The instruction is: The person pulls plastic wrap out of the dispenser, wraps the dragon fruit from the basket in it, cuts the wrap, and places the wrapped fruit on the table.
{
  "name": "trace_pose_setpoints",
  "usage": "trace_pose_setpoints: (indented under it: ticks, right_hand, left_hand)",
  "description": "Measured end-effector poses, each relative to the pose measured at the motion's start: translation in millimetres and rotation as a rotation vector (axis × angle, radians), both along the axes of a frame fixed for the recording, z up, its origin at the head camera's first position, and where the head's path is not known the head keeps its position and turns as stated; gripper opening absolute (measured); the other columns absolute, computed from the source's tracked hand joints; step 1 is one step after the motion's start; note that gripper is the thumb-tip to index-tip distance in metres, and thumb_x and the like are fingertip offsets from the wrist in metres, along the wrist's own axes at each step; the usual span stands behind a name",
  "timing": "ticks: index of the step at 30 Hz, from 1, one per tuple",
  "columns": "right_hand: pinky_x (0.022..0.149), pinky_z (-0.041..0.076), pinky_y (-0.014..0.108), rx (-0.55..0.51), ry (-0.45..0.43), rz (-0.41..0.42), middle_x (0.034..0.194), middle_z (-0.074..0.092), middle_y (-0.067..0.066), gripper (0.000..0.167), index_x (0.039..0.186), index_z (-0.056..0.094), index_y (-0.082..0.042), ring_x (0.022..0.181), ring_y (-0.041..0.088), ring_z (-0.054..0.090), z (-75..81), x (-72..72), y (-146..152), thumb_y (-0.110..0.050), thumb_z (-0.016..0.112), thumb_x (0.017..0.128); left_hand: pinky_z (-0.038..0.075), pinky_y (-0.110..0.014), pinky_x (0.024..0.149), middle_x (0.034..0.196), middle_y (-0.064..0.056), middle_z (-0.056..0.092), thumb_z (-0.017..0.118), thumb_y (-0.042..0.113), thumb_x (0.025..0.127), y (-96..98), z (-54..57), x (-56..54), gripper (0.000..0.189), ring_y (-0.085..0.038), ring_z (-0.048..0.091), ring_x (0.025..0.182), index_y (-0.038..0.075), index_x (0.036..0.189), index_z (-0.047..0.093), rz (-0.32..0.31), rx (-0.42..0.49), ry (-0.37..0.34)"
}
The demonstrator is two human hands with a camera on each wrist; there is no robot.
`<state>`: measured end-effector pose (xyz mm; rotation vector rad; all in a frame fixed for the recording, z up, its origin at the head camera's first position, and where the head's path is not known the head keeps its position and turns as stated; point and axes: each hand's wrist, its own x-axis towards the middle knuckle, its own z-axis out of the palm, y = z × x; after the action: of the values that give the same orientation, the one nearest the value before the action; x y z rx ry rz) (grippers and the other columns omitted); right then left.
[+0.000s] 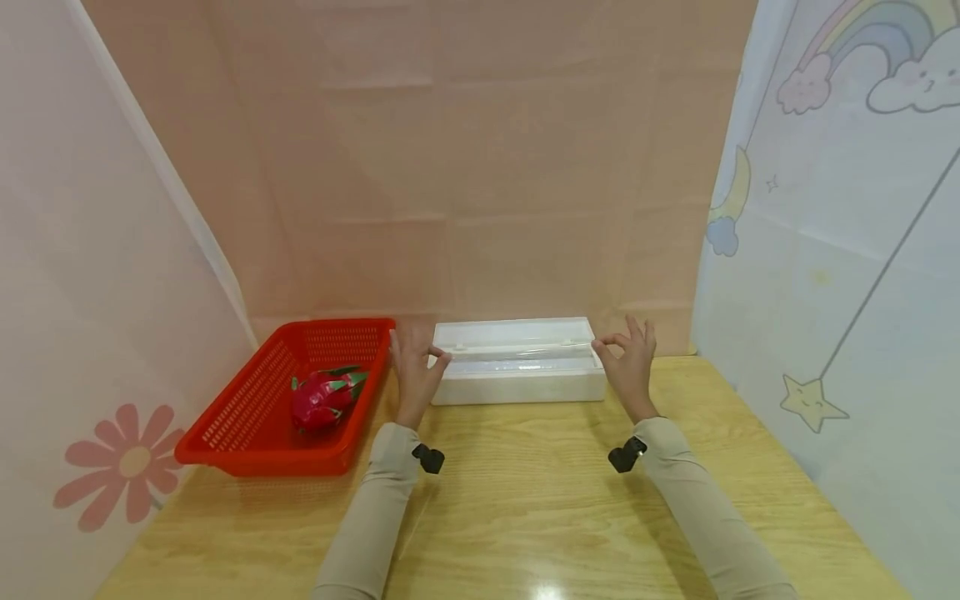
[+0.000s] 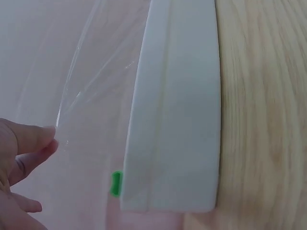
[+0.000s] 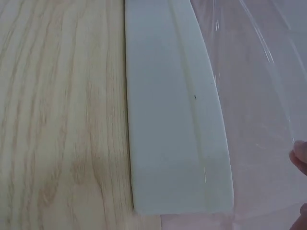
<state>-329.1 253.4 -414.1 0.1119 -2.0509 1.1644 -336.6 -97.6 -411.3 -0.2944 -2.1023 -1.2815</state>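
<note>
A long white cling film dispenser box (image 1: 517, 389) lies on the table with its lid (image 1: 513, 332) raised. Clear cling film (image 2: 91, 93) stretches between the two hands above the box. At the box's left end, the left hand (image 1: 417, 371) pinches one edge of the film between thumb and forefinger. The right hand (image 1: 630, 364) pinches the film's other end in the same manner at the box's right end, its remaining fingers pointing up. The white front wall (image 3: 172, 120) of the box shows in the right wrist view; that view catches only fingertips (image 3: 300, 152).
Left of the box stands a red plastic basket (image 1: 197, 452) holding a dragon fruit (image 1: 322, 400). A light wooden table (image 1: 517, 492) runs up to a brown backdrop (image 1: 487, 167). Patterned white sheets hang on both sides. A small green piece (image 2: 116, 183) shows beside the box's left end.
</note>
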Motion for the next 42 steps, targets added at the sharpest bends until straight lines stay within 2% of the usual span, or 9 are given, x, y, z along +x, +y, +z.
trace_pose_setpoints:
  ticks: [3,6,8,17,25,27,33,38,42]
  right_hand:
    - [0.114,-0.001,0.069,0.060,0.052,-0.020,0.156,0.032,0.028,0.015,0.084,0.074,0.003,0.151,0.043,0.000,-0.9,-0.7,-2,-0.011,0.079,0.086]
    - [0.115,-0.005,0.067,0.136,0.106,-0.044,0.157,0.030,0.028,0.015,0.085,0.075,0.001,0.150,0.047,0.000,0.8,-0.8,-3,-0.013,0.080,0.085]
    - [0.115,-0.006,0.066,0.177,0.131,-0.055,0.156,0.030,0.029,0.016,0.085,0.075,0.001,0.150,0.048,0.002,2.5,-1.9,-3,-0.013,0.080,0.085]
    - [0.116,-0.001,0.066,0.265,0.143,-0.090,0.151,0.039,0.028,0.015,0.084,0.073,0.002,0.150,0.041,0.008,3.3,-13.0,-2,-0.011,0.079,0.086]
    - [0.114,0.010,0.068,0.309,0.175,-0.081,0.144,0.046,0.031,0.015,0.081,0.067,0.006,0.145,0.049,0.018,8.4,-20.1,-6,-0.005,0.073,0.089]
    - [0.113,0.011,0.068,0.302,0.155,-0.074,0.143,0.046,0.032,0.015,0.081,0.066,0.006,0.145,0.049,0.018,11.1,-21.3,-7,-0.004,0.072,0.090]
    - [0.111,0.015,0.072,0.245,0.042,-0.077,0.142,0.046,0.031,0.018,0.082,0.064,0.006,0.146,0.048,0.017,16.9,-24.5,-7,-0.008,0.071,0.092]
    - [0.112,0.014,0.071,0.257,0.026,-0.076,0.143,0.046,0.031,0.018,0.081,0.064,0.005,0.145,0.048,0.017,22.5,-26.2,-8,-0.007,0.070,0.092]
    - [0.113,0.014,0.068,0.284,0.040,-0.078,0.142,0.048,0.031,0.016,0.080,0.064,0.005,0.145,0.047,0.019,25.4,-27.7,-10,-0.005,0.069,0.092]
  left_hand:
    - [0.000,-0.073,0.112,0.153,-0.029,0.036,0.078,0.004,0.082,0.2,3.8,-0.8,0.010,-0.052,0.002,0.148,-0.001,0.076,0.070,0.037,-0.118,0.050]
    - [-0.002,-0.073,0.111,0.159,-0.028,0.023,0.077,0.004,0.084,0.5,9.5,-0.7,0.010,-0.052,0.000,0.148,0.001,0.078,0.071,0.051,-0.204,0.043]
    - [-0.005,-0.072,0.112,0.160,-0.028,0.020,0.077,0.005,0.085,0.4,12.0,-1.1,0.009,-0.052,-0.001,0.148,0.001,0.079,0.071,0.049,-0.221,0.033]
    - [-0.002,-0.070,0.114,0.158,-0.033,0.018,0.076,0.006,0.086,-3.8,13.6,-7.3,0.008,-0.049,-0.003,0.149,0.000,0.082,0.073,0.038,-0.241,0.045]
    - [-0.002,-0.066,0.116,0.155,-0.036,0.022,0.076,0.005,0.086,-4.7,16.2,-12.4,0.010,-0.050,-0.003,0.149,-0.001,0.081,0.071,0.019,-0.242,0.079]
    - [-0.002,-0.066,0.116,0.155,-0.036,0.022,0.076,0.005,0.086,-5.0,17.9,-14.2,0.011,-0.050,-0.003,0.148,-0.002,0.081,0.070,0.003,-0.216,0.068]
    - [0.001,-0.069,0.115,0.156,-0.035,0.020,0.074,0.006,0.086,-7.0,21.7,-17.5,0.017,-0.052,0.001,0.148,-0.010,0.082,0.071,-0.060,-0.093,-0.035]
    - [-0.001,-0.065,0.116,0.160,-0.030,0.017,0.071,0.008,0.090,-7.8,27.5,-18.6,0.018,-0.047,-0.003,0.150,-0.009,0.084,0.073,-0.060,-0.121,-0.068]
    - [-0.001,-0.062,0.118,0.160,-0.031,0.018,0.070,0.009,0.091,-7.2,30.3,-18.5,0.018,-0.046,-0.002,0.150,-0.008,0.084,0.073,-0.045,-0.131,-0.098]
